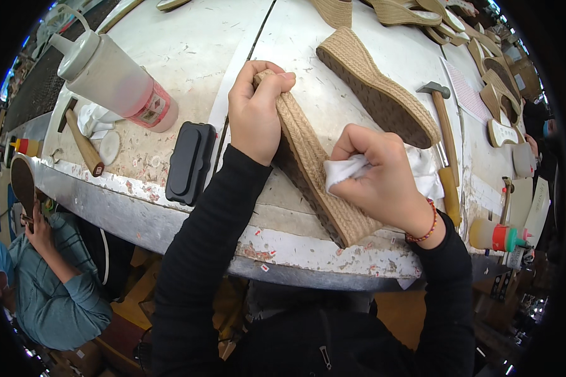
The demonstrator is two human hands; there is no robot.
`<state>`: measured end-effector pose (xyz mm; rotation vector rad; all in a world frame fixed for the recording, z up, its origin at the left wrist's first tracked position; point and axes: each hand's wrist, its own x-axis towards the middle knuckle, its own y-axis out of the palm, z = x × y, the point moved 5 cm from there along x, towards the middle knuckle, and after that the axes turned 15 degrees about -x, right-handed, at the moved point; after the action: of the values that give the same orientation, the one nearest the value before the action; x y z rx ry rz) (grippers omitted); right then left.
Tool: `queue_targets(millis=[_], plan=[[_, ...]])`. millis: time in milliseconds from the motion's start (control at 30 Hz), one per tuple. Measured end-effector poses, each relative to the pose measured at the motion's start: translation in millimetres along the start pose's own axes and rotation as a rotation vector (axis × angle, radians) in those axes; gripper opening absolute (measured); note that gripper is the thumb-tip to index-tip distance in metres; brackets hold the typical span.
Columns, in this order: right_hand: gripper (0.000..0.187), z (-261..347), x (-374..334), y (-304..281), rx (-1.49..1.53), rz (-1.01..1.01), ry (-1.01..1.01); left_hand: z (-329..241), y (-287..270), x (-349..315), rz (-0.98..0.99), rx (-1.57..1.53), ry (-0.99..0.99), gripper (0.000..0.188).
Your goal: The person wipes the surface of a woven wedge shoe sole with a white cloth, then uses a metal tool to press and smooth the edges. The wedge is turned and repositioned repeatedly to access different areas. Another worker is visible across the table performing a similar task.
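Jute-wrapped wedge sole (314, 169) tilted on edge | left hand (255, 113) clamped on sole | right hand (377, 179) clutching white cloth (346, 168)

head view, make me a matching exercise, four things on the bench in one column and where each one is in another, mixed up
Things:
1. white cloth
2. squeeze bottle
3. black block
4. steel-headed hammer

Places:
A. lying on its side at the bench's far left
B. flat on the bench, just left of the left forearm
C. bunched in the right hand, against the woven wedge sole
D. right of the second wedge sole

Pairs: 1-C, 2-A, 3-B, 4-D
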<state>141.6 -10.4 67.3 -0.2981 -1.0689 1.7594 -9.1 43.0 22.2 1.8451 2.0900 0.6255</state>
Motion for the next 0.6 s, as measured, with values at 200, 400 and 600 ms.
queue_targets(millis=[200,400,600], plan=[[0.016,1.0,1.6,0.8,0.027,-0.097,-0.047,-0.7,3.4,0.3,-0.041,-0.090,0.016,0.010],[0.016,1.8,2.7,1.7,0.058,-0.154,-0.072,0.8,5.1,-0.4,-0.037,-0.105,0.023,0.010],[0.016,2.9,2.4,-1.6,0.039,-0.080,-0.046,1.0,3.7,1.2,-0.022,-0.105,0.007,0.010]])
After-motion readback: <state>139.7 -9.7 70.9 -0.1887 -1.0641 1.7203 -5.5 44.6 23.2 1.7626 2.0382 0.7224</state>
